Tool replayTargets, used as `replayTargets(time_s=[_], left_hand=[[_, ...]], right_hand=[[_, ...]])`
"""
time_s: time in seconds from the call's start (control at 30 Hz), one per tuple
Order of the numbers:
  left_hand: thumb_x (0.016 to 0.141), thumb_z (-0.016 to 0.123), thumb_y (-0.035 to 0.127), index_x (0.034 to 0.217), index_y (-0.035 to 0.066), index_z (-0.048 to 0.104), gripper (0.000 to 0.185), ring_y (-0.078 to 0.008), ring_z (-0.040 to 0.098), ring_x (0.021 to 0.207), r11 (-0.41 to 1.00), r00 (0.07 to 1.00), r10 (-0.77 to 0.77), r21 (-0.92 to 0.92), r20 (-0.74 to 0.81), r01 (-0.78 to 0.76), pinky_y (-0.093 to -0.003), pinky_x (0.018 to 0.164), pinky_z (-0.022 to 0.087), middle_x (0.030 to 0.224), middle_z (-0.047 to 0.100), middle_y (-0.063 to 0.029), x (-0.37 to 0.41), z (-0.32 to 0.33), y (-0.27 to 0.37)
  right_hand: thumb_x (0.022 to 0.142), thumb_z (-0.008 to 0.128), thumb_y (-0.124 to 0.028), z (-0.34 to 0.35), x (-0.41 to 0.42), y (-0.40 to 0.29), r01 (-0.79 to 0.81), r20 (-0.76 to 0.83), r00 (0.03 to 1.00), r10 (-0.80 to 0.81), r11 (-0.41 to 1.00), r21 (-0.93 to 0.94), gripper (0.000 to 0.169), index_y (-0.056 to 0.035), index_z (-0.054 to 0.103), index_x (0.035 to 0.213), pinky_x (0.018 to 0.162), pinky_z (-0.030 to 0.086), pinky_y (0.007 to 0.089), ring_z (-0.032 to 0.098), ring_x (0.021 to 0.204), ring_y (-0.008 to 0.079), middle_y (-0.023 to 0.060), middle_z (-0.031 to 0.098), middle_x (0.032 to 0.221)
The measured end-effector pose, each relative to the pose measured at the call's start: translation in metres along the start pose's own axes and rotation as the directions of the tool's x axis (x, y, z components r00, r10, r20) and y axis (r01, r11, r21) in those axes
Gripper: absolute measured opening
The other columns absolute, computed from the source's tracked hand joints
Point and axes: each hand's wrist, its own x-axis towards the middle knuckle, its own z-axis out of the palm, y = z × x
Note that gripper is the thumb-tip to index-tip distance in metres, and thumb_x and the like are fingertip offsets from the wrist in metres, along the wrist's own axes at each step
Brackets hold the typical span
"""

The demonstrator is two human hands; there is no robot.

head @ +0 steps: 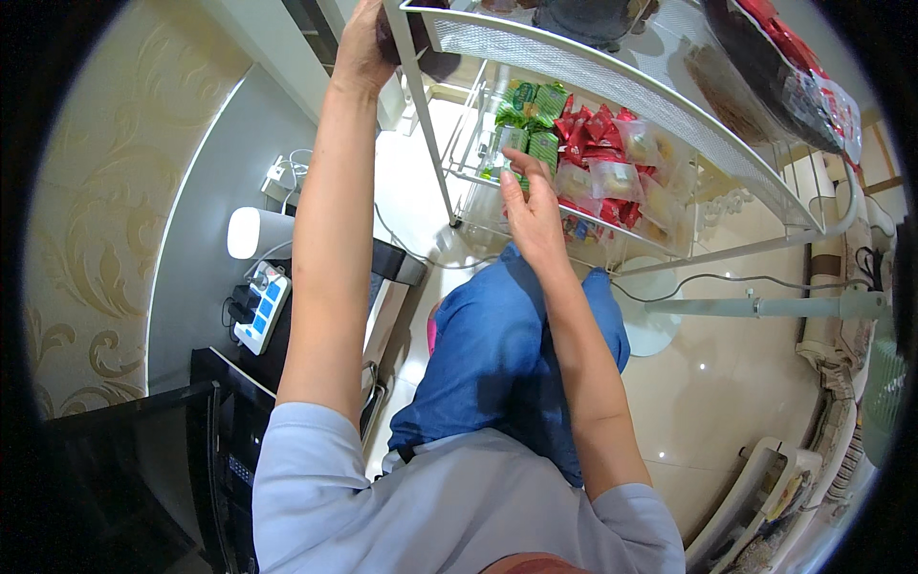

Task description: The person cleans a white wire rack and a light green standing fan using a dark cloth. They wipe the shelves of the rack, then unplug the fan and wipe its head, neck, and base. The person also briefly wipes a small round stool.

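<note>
At the top of the view my left hand [362,54] is at a corner post of a white metal rack [423,118], closed around a dark cloth [439,66]. The cloth shows on both sides of the post, and most of that hand's fingers are hidden. My right hand [534,212] is empty, its thumb and fingers apart, in front of the rack's lower basket. Its fingertips overlap the green packets [543,147] in view; whether they touch cannot be told. Beside these lie red wrapped packets [592,133] and clear-wrapped snacks [615,179].
The upper mesh shelf [574,75] holds dark bags, including a red-topped bag [782,86]. A power strip [263,308] and a white cylindrical device [251,233] are at left. A cable [706,278] runs near the fan stand's pole [717,307] at right.
</note>
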Motion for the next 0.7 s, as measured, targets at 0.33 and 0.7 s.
replayTargets(time_s=[0.33, 0.7], left_hand=[[0.096, 0.048, 0.031, 0.117, 0.000, 0.053, 0.038, -0.0216, 0.063, 0.093, 0.960, 0.976, -0.097, 0.240, -0.196, 0.144, -0.0347, 0.080, 0.053, 0.107, 0.062, -0.0125, -0.054, -0.019, -0.042], [0.096, 0.053, 0.018, 0.109, -0.003, 0.058, 0.025, -0.0100, 0.054, 0.086, 0.893, 0.909, 0.177, 0.449, -0.376, 0.012, -0.0245, 0.077, 0.045, 0.097, 0.060, -0.0039, -0.197, -0.013, -0.100]], right_hand=[[0.093, 0.052, -0.023, -0.043, -0.013, 0.036, 0.036, 0.009, 0.999, -0.035, 0.993, -0.110, 0.032, -0.0020, 0.057, 0.117, 0.089, 0.043, 0.0345, 0.055, 0.103, 0.0254, 0.0147, 0.058, 0.110], [0.091, 0.056, -0.020, -0.115, -0.049, 0.057, -0.046, 0.010, 0.999, 0.050, 0.967, -0.250, 0.028, -0.0010, 0.061, 0.110, 0.073, 0.047, 0.0306, 0.060, 0.083, 0.0185, 0.0121, 0.062, 0.103]])
